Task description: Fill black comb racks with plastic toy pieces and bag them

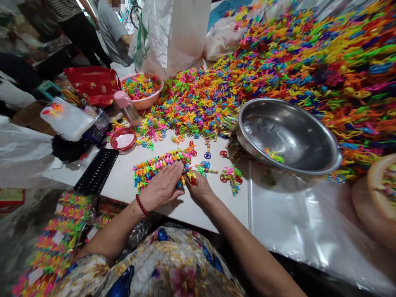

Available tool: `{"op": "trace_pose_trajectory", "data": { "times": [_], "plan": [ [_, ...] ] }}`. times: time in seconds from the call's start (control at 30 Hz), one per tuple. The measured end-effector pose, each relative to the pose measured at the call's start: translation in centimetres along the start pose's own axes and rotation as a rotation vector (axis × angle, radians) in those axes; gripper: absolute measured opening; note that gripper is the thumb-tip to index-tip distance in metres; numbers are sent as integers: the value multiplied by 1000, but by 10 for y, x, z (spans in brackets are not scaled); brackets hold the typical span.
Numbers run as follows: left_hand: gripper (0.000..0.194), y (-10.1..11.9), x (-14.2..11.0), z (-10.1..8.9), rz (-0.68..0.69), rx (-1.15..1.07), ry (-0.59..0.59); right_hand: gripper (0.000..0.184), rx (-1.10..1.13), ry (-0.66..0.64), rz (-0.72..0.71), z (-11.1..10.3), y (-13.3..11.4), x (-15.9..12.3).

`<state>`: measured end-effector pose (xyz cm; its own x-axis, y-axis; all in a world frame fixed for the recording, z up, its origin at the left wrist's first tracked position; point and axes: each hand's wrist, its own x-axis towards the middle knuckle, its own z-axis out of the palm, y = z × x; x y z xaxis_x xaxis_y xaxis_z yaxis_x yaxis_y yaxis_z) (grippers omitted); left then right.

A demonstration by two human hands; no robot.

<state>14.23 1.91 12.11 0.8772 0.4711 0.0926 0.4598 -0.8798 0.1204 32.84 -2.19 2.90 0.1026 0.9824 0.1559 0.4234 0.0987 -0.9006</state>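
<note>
Bracing a block of toys (151,167) on the white table (119,177), just in front of the body, with the left hand (163,185) laid palm-down across the rows, fingers straight and not closed. Curling the right hand (198,187) at the block's right end, by a few toys; impossible to tell whether pinching one or merely touching. Lined up, by the look of it: several close-set rows, seemingly well advanced though ragged at the right end. Lying loose just beyond: some single toys (208,154) and, to the right, a small cluster (233,177). Left over, apparently the far larger share: a heap (201,99) spread behind the steel bowl (293,123), with more in the orange tub (154,99). Seen at lower left, perhaps finished: similar packs (55,247) with white slips. Hidden: part of the block under the left palm, and the right fingertips. Cut off at right: the heap and a second tub (368,206). Blurred at upper right: individual shapes. Hard to make out: the means of holding the rows together.
</note>
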Motion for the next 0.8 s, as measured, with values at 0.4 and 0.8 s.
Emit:
{"op": "trace_pose_trajectory", "data": {
  "times": [0.4, 0.8],
  "plan": [
    [77, 2, 4, 0, -14, 61, -17, 18, -94, -192, -177, -3, 3, 11],
    [82, 8, 9, -2, -38, 168, -42, 25, -170, -133, -213, -19, -4, 6]
  ]
}}
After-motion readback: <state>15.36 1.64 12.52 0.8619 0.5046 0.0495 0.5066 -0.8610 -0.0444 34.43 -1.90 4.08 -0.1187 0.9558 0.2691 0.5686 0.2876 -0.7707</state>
